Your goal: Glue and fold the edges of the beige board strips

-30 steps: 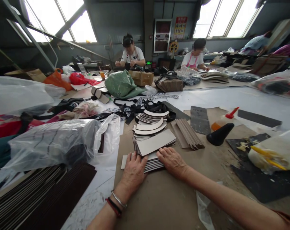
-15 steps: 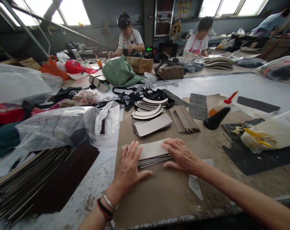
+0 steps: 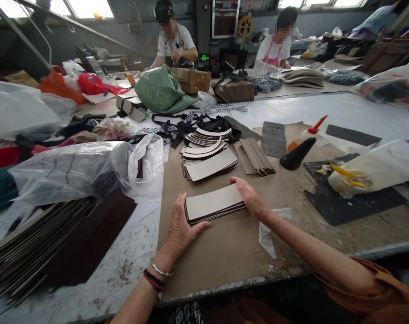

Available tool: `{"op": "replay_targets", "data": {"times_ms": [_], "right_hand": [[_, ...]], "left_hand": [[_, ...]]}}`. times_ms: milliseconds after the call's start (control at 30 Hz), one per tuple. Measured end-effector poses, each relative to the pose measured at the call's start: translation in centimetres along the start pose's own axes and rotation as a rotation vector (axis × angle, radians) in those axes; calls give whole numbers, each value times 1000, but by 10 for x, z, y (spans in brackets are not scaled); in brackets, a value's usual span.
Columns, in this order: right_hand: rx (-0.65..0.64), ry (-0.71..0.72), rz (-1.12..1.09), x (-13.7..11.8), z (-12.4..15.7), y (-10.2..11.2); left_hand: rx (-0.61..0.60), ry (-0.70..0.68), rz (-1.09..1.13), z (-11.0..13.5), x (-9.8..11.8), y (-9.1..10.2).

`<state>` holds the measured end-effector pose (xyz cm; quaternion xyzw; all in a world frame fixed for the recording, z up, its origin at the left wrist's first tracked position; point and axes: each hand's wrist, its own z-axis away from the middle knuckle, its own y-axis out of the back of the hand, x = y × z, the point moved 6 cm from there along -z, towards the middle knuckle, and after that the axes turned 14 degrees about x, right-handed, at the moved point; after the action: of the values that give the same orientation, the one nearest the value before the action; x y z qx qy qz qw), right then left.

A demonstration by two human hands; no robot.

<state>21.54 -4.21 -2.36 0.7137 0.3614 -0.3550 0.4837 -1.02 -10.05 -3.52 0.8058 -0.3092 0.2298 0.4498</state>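
A low stack of pale cardboard strips (image 3: 215, 201) with dark edges lies on the brown board in front of me. Around its left end is my left hand (image 3: 181, 225), fingers along the short side and thumb reaching out by the front edge. My right hand (image 3: 249, 196) is closed round the right end, its fingers partly hidden behind the stack. Just beyond lies another pile of pale strips (image 3: 211, 165), with curved pale pieces (image 3: 204, 148) behind it. Brown folded card pieces (image 3: 254, 157) lie to their right.
Dark strips (image 3: 89, 238) and a clear plastic bag (image 3: 72, 171) lie on the left. To the right are a black cone (image 3: 298, 154), a red-tipped glue bottle (image 3: 297, 143) and a white container (image 3: 376, 168) with yellow-handled tools. Two co-workers (image 3: 177, 42) (image 3: 275, 45) sit opposite.
My hands have gone from lying flat over the strips to gripping the stack's two ends. The strips look more evenly aligned, and the whole view has shifted slightly.
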Motion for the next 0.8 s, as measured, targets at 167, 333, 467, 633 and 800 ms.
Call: {"op": "replay_targets", "data": {"times_ms": [167,333,467,633,800], "right_hand": [[-23,4,-21,2,-3,5],[-13,73,-1,2,3,-6],[32,140,52,-2,10,-11],[146,231,167,-15,10,20],[423,203,317,-6,24,124]], "left_hand": [[-50,-8,22,-1,1,3],[-17,-44,-11,1,7,-3],[5,-76,-65,3,11,-5],[42,-136,-163,-1,3,-5],[23,-154,-173,-3,-13,-10]]}}
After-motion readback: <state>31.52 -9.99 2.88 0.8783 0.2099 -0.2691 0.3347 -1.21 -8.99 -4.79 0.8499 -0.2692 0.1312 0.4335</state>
